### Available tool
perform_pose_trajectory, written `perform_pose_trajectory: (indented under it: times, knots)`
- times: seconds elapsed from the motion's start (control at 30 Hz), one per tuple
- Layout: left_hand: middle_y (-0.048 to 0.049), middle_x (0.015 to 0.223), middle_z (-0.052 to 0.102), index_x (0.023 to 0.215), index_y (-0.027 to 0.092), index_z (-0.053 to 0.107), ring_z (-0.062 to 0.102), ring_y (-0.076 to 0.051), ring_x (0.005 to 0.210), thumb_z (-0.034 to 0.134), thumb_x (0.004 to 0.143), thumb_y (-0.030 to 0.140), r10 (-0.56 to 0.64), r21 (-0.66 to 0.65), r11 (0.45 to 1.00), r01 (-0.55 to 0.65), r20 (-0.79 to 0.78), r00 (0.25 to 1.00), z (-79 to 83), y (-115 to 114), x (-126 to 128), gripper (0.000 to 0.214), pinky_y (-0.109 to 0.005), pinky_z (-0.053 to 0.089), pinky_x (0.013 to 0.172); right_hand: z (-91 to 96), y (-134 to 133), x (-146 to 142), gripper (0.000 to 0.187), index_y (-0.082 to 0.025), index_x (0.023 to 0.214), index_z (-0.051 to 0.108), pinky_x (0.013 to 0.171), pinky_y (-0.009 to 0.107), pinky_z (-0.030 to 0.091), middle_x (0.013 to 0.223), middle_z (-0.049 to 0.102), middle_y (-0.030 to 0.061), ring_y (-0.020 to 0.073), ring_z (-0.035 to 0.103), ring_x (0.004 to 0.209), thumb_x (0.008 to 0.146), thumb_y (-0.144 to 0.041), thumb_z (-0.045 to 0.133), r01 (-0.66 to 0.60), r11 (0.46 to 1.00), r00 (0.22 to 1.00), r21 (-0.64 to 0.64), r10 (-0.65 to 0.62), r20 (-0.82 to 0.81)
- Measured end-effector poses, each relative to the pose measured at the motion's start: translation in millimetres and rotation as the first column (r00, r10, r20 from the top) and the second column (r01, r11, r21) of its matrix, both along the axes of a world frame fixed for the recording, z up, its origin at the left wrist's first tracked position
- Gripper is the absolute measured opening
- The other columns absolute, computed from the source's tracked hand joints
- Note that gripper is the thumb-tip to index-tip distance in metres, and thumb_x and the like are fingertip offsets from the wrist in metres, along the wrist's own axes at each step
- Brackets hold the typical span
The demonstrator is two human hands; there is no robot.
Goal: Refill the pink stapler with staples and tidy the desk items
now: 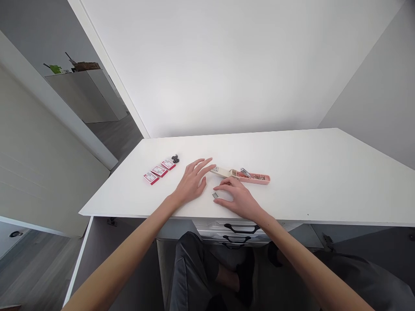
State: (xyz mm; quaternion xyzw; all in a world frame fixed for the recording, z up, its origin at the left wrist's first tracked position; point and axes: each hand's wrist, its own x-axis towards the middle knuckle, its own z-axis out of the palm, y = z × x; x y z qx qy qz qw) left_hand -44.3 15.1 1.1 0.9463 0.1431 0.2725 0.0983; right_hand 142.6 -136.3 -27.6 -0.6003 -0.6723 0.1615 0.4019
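1. Boxes (pixel 159 171): three, small, red & white, in a slanted row at the left of the table (pixel 324 172). All are closed and neither hand is on them.
2. Clip (pixel 175 159): black, just past the far end of that row.
3. Left hand (pixel 192 183): palm down, fingers spread and straight, gripping nothing. The fingertips are right at the pale end of the stapler; can't tell if they touch it.
4. Strip of staples (pixel 215 195): short, grey, lying flat on the table near the front edge, between your two hands.
5. Right hand (pixel 238 199): fingers curled down onto the table, not clamped on anything. The tips sit just beside the strip, approx. touching it.
6. Stapler (pixel 246 176): pink, lying flat just beyond the right hand, swung open with its metal insides showing.
7. Drawers (pixel 241 228): black handles, under the table edge in front of you.

Handling notes, by judgement. The strip looks thin and likely brittle, so pinch it by its long sides w/ thumb & forefinger rather than scraping it up by one end. Press the left hand on the stapler's pale end so the body can't skate on the smooth top. Keep the strip level and low over the table — a dropped piece would be hard to spot on white.
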Motion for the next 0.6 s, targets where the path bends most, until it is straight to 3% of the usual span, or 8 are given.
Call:
perform_pose_trajectory:
  times: [0.13,0.33,0.5,0.6]
  knots:
    - [-0.0017,0.167,0.044,0.157,0.032,0.046,0.033,-0.03,0.157,0.042,0.095,0.009,-0.059,0.005,0.998,0.06,-0.079,0.995,-1.1,2.2,4.9,0.066,-0.057,0.031,0.123,-0.2,1.0,-0.6,0.013,-0.029,0.106,0.076,0.1,0.047,0.052,0.118,0.067,0.0071,0.028,0.063,0.115,0.096,-0.036,0.072,0.006,1.0,1.0,0.015,-0.006,-0.007]
    - [-0.0014,0.166,0.047,0.155,0.029,0.05,0.038,-0.029,0.154,0.041,0.096,0.008,-0.052,0.019,0.998,0.055,-0.131,0.99,-7.0,6.3,3.6,0.063,-0.053,0.034,0.122,1.3,1.8,1.2,0.013,-0.026,0.101,0.074,0.094,0.043,0.052,0.109,0.071,0.0062,0.0256,0.066,0.104,0.096,-0.038,0.071,0.007,1.0,0.995,-0.009,-0.008,-0.099]
    - [-0.0034,0.161,0.053,0.151,0.028,0.054,0.042,-0.029,0.153,0.044,0.095,0.009,-0.053,-0.007,0.999,0.053,-0.152,0.987,-9.8,7.0,3.5,0.06,-0.053,0.038,0.121,6.7,0.0,3.2,0.025,-0.025,0.1,0.075,0.079,0.038,0.053,0.097,0.076,0.0045,0.022,0.068,0.086,0.093,-0.048,0.072,0.058,0.995,0.943,-0.08,-0.081,-0.322]
    - [-0.0039,0.158,0.056,0.151,0.027,0.054,0.043,-0.027,0.153,0.043,0.097,0.01,-0.044,-0.015,0.999,0.042,-0.181,0.982,-9.8,6.4,3.3,0.058,-0.052,0.039,0.122,8.1,-0.6,4.1,0.033,-0.023,0.103,0.075,0.082,0.038,0.055,0.103,0.079,0.0059,0.0223,0.072,0.088,0.088,-0.053,0.077,0.029,0.993,0.862,-0.117,-0.084,-0.499]
